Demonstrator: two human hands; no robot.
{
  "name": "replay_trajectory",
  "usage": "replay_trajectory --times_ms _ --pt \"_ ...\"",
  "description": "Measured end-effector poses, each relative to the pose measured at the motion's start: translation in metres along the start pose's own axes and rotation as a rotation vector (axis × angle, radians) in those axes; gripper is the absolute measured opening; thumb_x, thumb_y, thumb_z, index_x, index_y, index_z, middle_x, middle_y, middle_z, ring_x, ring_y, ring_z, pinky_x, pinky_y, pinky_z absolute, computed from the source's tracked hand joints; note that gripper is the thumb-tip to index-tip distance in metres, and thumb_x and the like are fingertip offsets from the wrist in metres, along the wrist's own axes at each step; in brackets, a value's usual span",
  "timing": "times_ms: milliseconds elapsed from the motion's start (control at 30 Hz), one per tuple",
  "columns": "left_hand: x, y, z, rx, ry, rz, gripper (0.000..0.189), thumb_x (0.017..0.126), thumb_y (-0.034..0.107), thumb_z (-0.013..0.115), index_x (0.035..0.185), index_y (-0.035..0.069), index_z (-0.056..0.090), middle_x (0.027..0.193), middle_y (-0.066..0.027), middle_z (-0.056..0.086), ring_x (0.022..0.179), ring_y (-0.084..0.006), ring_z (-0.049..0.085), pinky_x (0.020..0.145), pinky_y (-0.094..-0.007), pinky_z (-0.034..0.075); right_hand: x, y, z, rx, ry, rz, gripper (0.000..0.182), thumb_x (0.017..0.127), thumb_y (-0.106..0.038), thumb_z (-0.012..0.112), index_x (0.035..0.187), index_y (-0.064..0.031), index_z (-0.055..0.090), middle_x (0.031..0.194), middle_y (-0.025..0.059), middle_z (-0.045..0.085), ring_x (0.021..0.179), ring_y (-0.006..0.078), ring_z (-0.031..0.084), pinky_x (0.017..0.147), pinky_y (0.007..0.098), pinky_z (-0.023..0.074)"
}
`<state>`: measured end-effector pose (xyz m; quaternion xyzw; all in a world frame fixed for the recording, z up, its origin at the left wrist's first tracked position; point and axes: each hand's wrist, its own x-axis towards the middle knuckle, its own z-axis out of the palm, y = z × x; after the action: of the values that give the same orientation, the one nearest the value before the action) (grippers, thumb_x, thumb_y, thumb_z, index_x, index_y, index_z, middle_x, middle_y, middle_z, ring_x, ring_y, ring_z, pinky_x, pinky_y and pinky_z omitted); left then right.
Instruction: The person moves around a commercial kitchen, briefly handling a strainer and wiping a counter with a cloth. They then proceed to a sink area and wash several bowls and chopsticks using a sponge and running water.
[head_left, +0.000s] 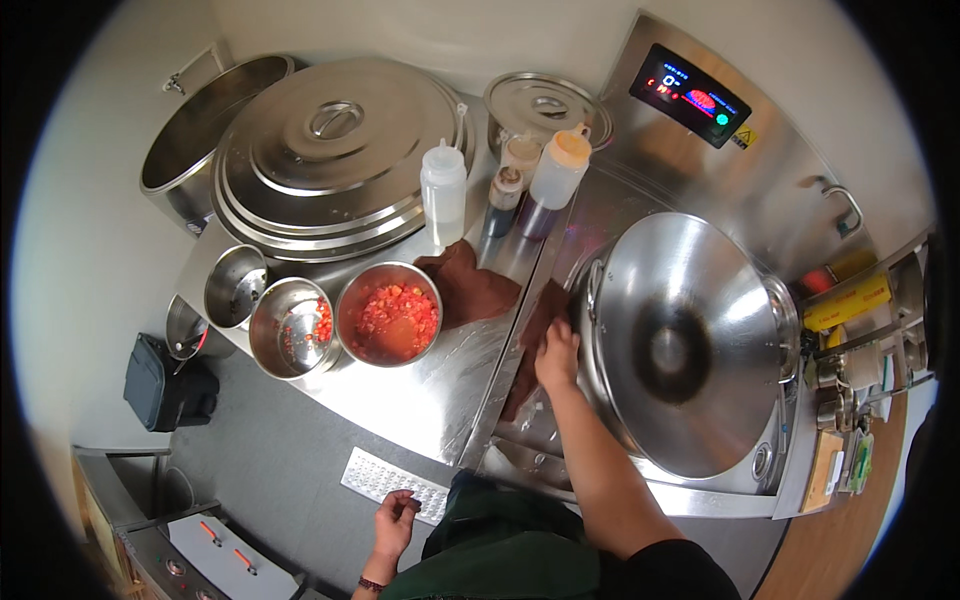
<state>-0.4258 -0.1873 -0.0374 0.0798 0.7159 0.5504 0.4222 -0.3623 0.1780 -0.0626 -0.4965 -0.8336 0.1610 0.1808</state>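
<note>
My right hand (556, 356) is on a brown cloth (521, 386) at the left side of the large steel wok (720, 292). Its fingers are bent over the cloth, and part of their grip is hidden. The wok has a darkened ring at its bottom. Low beside my apron, my left hand (393, 525) hangs with loosely curled fingers and no visible object in it. Another brown cloth (476, 289) lies crumpled behind a steel pot of chopped red pieces in liquid (394, 319). Left of that, a steel pot (289, 337) holds some red bits.
Several squeeze bottles (444, 187) stand at the back of the steel counter (420, 409). A big lidded pot (300, 165) takes up the back left, near a smaller lidded pot (517, 94). A lit control panel (690, 95) is behind the wok. A bin (154, 386) stands on the floor.
</note>
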Motion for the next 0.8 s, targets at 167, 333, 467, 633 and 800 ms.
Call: replay_trajectory --times_ms 167,333,467,633,800 --pt "0.015 0.009 0.018 0.071 -0.105 0.069 0.018 0.076 -0.003 0.047 0.094 -0.003 0.050 0.076 -0.0083 0.059 0.072 -0.0133 0.057 0.068 -0.0246 0.045 -0.057 0.010 -0.047 -0.027 -0.264 -0.320 0.030 0.061 0.004 0.050 0.087 -0.0104 0.056 0.111 0.0053 0.046 0.092 0.0311 0.043 0.080 0.0363 0.0400" --pt "0.032 0.026 0.036 0.077 -0.194 0.117 0.021 0.077 -0.004 0.044 0.098 -0.003 0.048 0.077 -0.0082 0.058 0.074 -0.0129 0.056 0.069 -0.0237 0.045 -0.095 0.036 -0.083 -0.097 -0.438 -0.415 0.027 0.060 0.001 0.052 0.080 -0.0145 0.060 0.107 -0.0028 0.049 0.092 0.0261 0.044 0.077 0.0364 0.0410" --pt "0.037 0.029 0.036 0.092 -0.204 0.122 0.018 0.078 -0.001 0.047 0.096 -0.001 0.049 0.076 -0.0078 0.058 0.073 -0.0130 0.056 0.069 -0.0240 0.045 -0.118 0.074 -0.118 -0.120 -0.483 -0.439 0.023 0.060 0.002 0.050 0.076 -0.0111 0.061 0.107 -0.0021 0.052 0.089 0.0244 0.047 0.078 0.0338 0.0406" --pt "0.034 0.023 0.032 0.079 -0.197 0.086 0.016 0.079 0.000 0.049 0.094 -0.001 0.050 0.075 -0.0068 0.058 0.072 -0.0121 0.056 0.067 -0.0234 0.045 -0.143 0.094 -0.143 -0.108 -0.399 -0.379 0.022 0.063 0.002 0.049 0.078 -0.0090 0.061 0.104 0.0009 0.055 0.089 0.0245 0.050 0.079 0.0327 0.0411" --pt "0.034 0.022 0.026 0.105 -0.209 0.078 0.018 0.078 -0.002 0.047 0.096 -0.001 0.049 0.073 -0.0056 0.056 0.072 -0.0135 0.055 0.068 -0.0247 0.046 -0.157 0.104 -0.169 -0.048 -0.279 -0.263 0.025 0.066 0.000 0.051 0.085 -0.0108 0.063 0.095 0.0060 0.059 0.088 0.0250 0.054 0.078 0.0333 0.0422"
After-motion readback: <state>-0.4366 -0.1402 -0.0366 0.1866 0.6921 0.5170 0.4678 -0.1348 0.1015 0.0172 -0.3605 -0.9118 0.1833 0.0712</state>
